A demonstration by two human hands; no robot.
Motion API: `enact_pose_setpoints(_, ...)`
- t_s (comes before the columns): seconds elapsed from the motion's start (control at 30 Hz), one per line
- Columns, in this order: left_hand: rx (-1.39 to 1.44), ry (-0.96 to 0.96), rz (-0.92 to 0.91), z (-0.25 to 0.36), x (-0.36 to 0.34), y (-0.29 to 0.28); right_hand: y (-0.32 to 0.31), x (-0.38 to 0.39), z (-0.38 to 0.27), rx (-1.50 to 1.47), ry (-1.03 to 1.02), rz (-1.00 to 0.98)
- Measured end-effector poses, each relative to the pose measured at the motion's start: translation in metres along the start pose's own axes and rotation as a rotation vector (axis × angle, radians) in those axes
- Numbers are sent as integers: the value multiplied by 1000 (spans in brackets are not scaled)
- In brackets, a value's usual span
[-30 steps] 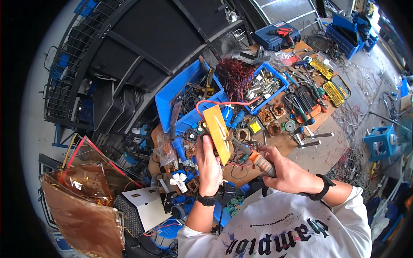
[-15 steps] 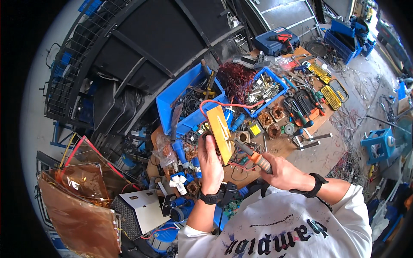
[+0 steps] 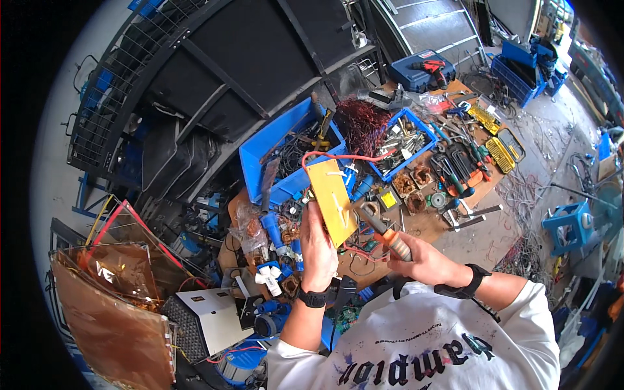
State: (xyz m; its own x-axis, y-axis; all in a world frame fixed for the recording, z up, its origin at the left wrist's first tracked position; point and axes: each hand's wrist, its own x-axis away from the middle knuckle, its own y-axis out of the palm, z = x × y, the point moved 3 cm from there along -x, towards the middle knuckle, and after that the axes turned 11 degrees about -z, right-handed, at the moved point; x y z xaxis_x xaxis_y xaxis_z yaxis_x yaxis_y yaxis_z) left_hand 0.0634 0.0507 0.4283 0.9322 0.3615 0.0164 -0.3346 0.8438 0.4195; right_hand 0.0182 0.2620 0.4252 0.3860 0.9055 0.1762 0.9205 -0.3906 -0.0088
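Note:
A flat orange-yellow plate (image 3: pixel 335 203) with slots in it is in my left hand (image 3: pixel 318 253), whose fingers wrap round its left and back side. A red cable (image 3: pixel 351 156) runs from the plate's upper end toward the blue bins. My right hand (image 3: pixel 422 261) is closed round the orange and grey handle of a tool (image 3: pixel 394 243) with a flat grey metal shaft. Its exact kind does not show. The shaft's end is just to the right of the plate, with a small gap between them. What lies behind the plate is hidden.
Beyond my hands stand a large blue bin (image 3: pixel 286 185) with cables and a smaller blue bin (image 3: pixel 390 170) with metal parts. Pliers and other hand tools (image 3: pixel 455 166) lie on the wooden table (image 3: pixel 416 224). A red drill (image 3: pixel 432 68) rests on a blue case (image 3: pixel 416 79).
The plate has turned so more of its broad face shows. The tool's shaft has drawn back from the plate, to the right. My view has shifted slightly.

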Motion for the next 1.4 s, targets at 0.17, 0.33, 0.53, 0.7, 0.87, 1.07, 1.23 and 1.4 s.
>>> enact_pose_setpoints(0.17, -69, 75, -22, 7, 1, -2, -3, 3, -8, -257, 83, -35)
enact_pose_setpoints(0.33, -63, 7, -16, 7, 2, -9, -11, 4, 0, -184, 286, -64)
enact_pose_setpoints(0.53, -58, 21, 9, 5, 1, -14, -23, 0, 7, -406, 313, -52)
enact_pose_setpoints(0.7, -75, 20, 5, 3, 6, -22, -28, -3, 7, -374, 161, -61)
enact_pose_setpoints(0.87, -8, 25, 5, 9, 5, -19, -20, -6, -9, -511, 169, -215)
enact_pose_setpoints(1.07, 56, 50, 32, 16, 7, -19, -15, -11, -3, -386, -36, -184)
enact_pose_setpoints(1.23, 33, 94, 127, 14, -1, -33, -20, -9, -5, -364, -145, -227)
enact_pose_setpoints(1.4, -62, 113, 166, 6, -7, -21, -6, -8, -24, -250, -238, -266)
